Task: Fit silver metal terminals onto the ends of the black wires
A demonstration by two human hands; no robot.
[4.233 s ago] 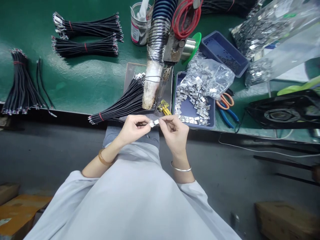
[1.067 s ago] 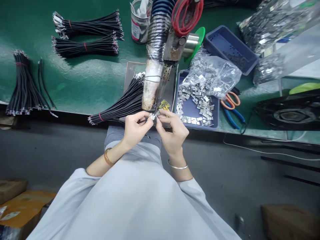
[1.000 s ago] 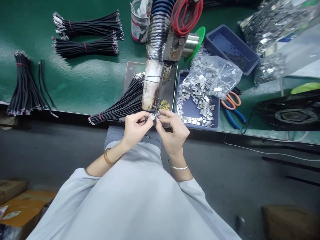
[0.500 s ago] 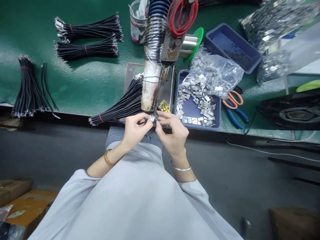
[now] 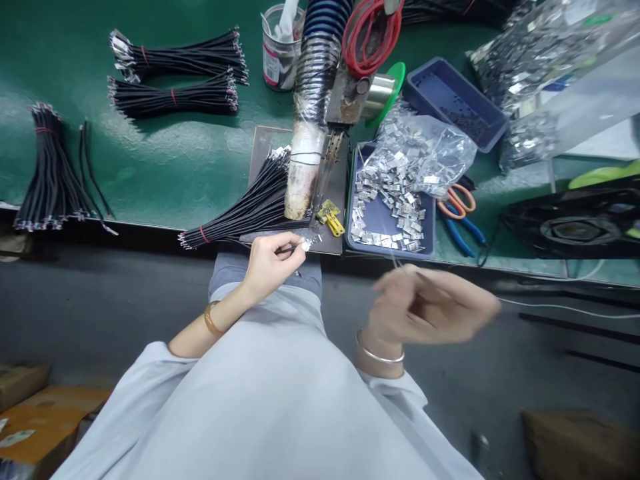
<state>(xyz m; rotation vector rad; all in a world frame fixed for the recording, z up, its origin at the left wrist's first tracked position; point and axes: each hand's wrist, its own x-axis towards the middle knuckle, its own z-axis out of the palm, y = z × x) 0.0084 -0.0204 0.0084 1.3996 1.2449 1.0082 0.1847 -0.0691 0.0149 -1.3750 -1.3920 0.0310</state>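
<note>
My left hand [image 5: 270,260] is pinched on a thin black wire with a small silver metal clip [image 5: 306,245] at its tip, held just below the bench edge. My right hand [image 5: 430,308] is off to the right below the bench, smeared by motion, so its fingers cannot be read. A fanned bundle of black wires [image 5: 245,208] lies on a metal plate [image 5: 260,143] just beyond my left hand. Loose silver clips fill a blue tray [image 5: 428,237] to the right of it.
A soldering fixture with a wrapped hose [image 5: 310,127] stands over the plate. More wire bundles [image 5: 175,70] lie at the back left and another wire bundle [image 5: 47,173] at the far left. Scissors [image 5: 455,203], a second blue tray [image 5: 450,100], bags of clips [image 5: 525,53] and a fan [image 5: 575,227] sit right.
My right hand has let go of the clip and swung away to the right and down. My left hand stays in place with the wire and clip.
</note>
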